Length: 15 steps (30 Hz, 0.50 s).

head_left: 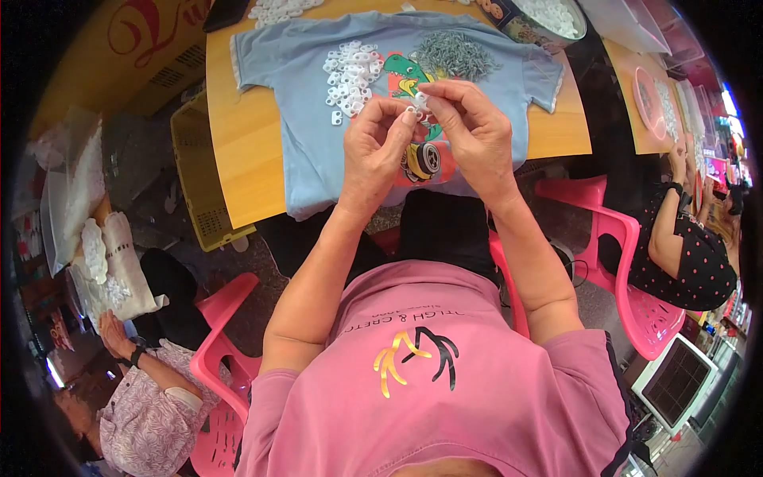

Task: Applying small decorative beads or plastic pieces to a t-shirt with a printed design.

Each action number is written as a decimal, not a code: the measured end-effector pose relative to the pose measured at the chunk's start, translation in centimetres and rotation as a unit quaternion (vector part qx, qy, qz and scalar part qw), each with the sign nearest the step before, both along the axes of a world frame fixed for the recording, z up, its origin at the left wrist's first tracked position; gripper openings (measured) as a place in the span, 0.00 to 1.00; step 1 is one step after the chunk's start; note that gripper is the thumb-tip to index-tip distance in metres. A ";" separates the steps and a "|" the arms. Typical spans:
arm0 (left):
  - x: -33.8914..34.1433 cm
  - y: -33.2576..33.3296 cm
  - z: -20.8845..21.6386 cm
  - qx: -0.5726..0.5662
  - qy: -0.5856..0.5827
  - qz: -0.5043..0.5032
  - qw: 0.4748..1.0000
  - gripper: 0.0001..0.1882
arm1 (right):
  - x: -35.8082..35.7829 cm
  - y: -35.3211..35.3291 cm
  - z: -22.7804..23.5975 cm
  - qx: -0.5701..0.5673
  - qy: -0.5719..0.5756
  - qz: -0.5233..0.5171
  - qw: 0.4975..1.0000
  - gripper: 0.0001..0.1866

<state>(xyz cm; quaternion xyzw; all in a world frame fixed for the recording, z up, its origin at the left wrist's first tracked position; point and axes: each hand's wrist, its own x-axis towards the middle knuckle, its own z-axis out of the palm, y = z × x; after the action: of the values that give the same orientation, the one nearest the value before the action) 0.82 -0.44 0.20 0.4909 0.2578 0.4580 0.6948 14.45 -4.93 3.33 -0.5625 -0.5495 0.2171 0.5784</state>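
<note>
Above the blue T-shirt (306, 135) spread on the table, my two hands meet with fingertips almost touching. My right hand (475, 135) pinches a small white plastic clip (420, 100) between thumb and fingers. My left hand (373, 155) is closed in a pinch just beside it, on what looks like another small white plastic clip (411, 111), partly covered by the thumb. Beyond my left hand lies a heap of white plastic clips with holes (350, 75). A pile of small grey screws (457, 54) sits beyond my right hand, on the shirt's dinosaur print (401, 67).
The wooden table (250, 163) carries a round tin of white pieces (548, 20) at the far right. Yellow crates (199, 183) stand to the left below its edge. Pink chairs (616, 262) flank me, and people work at both sides.
</note>
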 end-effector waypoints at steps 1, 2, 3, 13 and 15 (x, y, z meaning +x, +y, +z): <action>0.0 0.0 0.0 0.000 0.000 0.000 1.000 0.06 | 0.1 -0.1 0.0 -0.041 0.033 0.006 0.999 0.09; 0.0 0.0 -0.1 -0.001 0.003 -0.001 1.000 0.06 | 0.2 -0.2 0.2 -0.083 0.066 0.012 0.994 0.09; -0.1 0.0 -0.2 -0.003 0.007 -0.002 1.000 0.06 | 0.2 -0.2 0.4 -0.083 0.066 0.012 0.994 0.09; -0.1 -0.1 -0.2 0.002 0.012 -0.004 1.000 0.06 | 0.5 -0.3 1.0 -0.061 -0.080 -0.012 0.995 0.09; -0.1 -0.1 -0.3 0.004 0.021 -0.006 1.000 0.06 | 0.5 -0.3 0.9 -0.065 -0.080 -0.013 0.995 0.08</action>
<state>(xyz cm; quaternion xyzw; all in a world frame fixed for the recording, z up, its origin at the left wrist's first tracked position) 0.71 -0.52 -0.09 0.5048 0.2681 0.4444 0.6898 14.91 -5.21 4.21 -0.6216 -0.5712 0.1989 0.4978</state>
